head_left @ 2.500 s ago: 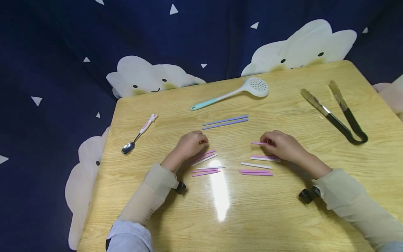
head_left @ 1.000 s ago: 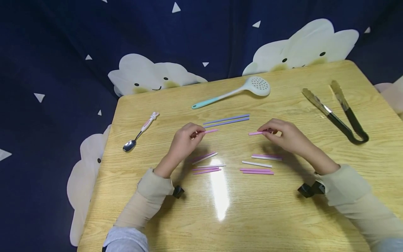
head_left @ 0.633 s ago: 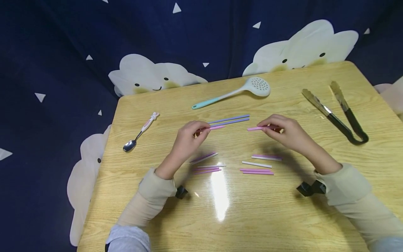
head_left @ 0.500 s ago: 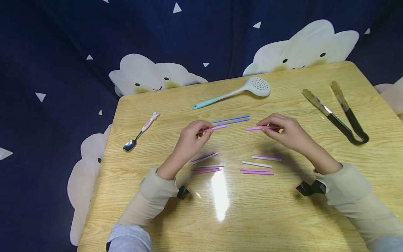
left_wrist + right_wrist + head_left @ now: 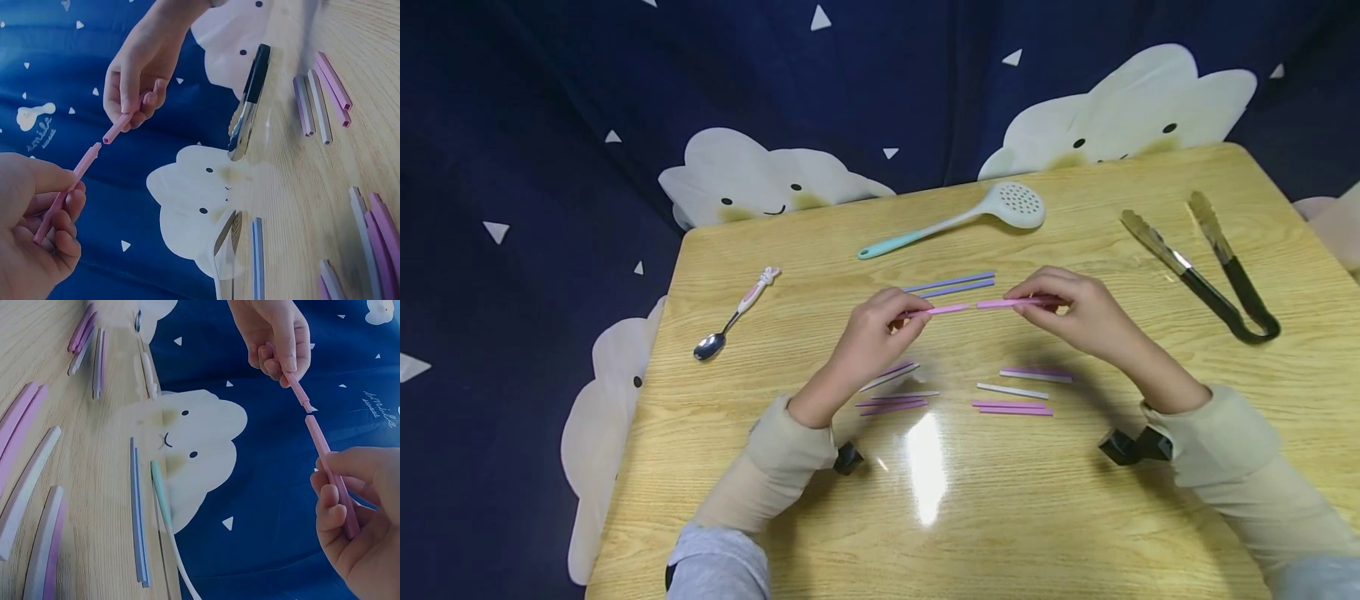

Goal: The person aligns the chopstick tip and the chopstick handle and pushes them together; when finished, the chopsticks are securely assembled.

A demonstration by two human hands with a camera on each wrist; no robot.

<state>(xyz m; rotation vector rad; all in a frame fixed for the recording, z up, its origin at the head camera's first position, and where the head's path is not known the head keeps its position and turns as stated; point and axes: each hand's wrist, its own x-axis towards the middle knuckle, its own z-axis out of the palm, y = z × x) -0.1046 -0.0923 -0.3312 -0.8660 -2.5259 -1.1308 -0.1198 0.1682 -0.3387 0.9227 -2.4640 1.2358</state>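
Note:
My left hand (image 5: 874, 332) pinches a slim pink stick (image 5: 952, 308) with a narrow stepped tip, clear in the left wrist view. My right hand (image 5: 1078, 312) pinches a second pink stick (image 5: 994, 304), whose facing end looks square and hollow. Both are held above the table, nearly in line, end to end with a small gap between the tips. Fingers cover the rear part of each stick. Two longer blue-violet sticks (image 5: 957, 288) lie just beyond the hands. Nearer me lie pink and white sticks, one group on the left (image 5: 891, 406) and one on the right (image 5: 1011, 408).
On the wooden table (image 5: 1000, 517), a slotted skimmer (image 5: 1017, 205) with a mint handle lies at the back. Black-handled tongs (image 5: 1213, 283) lie spread at the right. A spoon (image 5: 709, 346) with a pink-and-white handle rests at the left. A dark blue cloud-print curtain (image 5: 820, 92) hangs behind.
Both hands have lifted their pink sticks from near the groups and moved away from me. The left hand has shifted right and the right hand slightly left, narrowing the gap between the stick ends.

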